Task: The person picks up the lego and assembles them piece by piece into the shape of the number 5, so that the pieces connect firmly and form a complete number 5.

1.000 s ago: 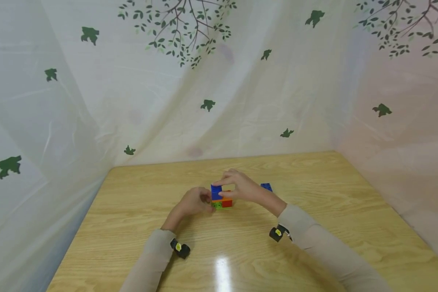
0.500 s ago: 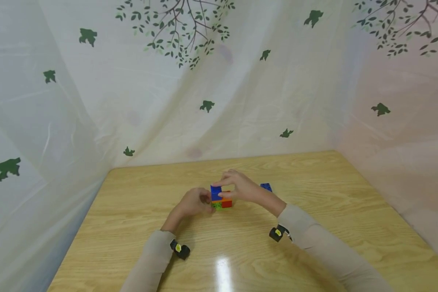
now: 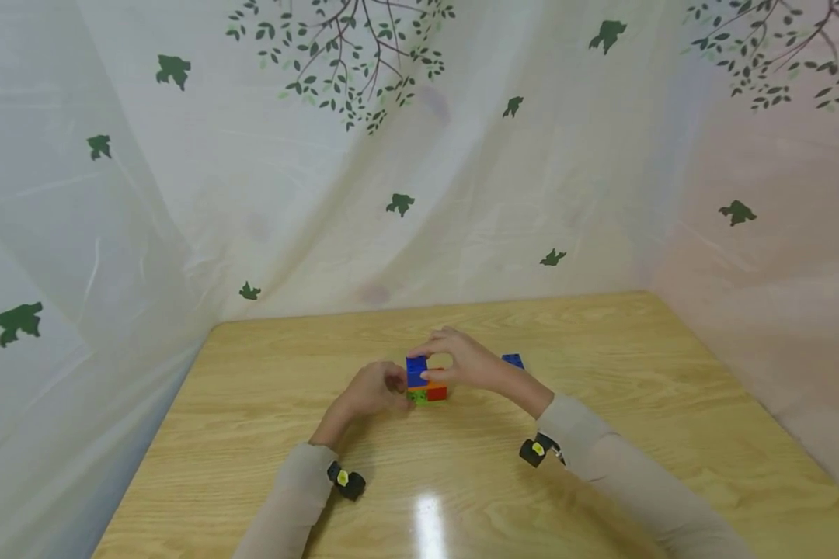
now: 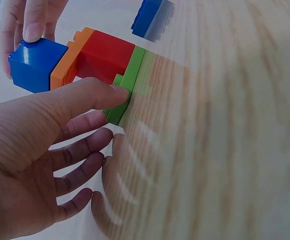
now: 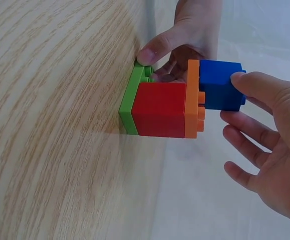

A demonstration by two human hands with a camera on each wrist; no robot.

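A small stack of toy building bricks stands on the table. Its base is a green plate (image 5: 130, 105), which bears a red brick (image 5: 159, 110) at one end. An orange plate (image 5: 191, 112) lies across the red brick, and a blue brick (image 5: 214, 85) sits on the orange plate's overhanging end. My right hand (image 3: 467, 361) pinches the blue brick between thumb and fingers. With thumb and index finger, my left hand (image 3: 374, 388) pinches the free end of the green plate; its other fingers are loosely bent beside the stack.
A second blue brick (image 3: 513, 361) lies on the wooden table (image 3: 252, 466), behind the right forearm in the head view. Behind the table hangs a pale curtain (image 3: 308, 210) printed with leaves and birds.
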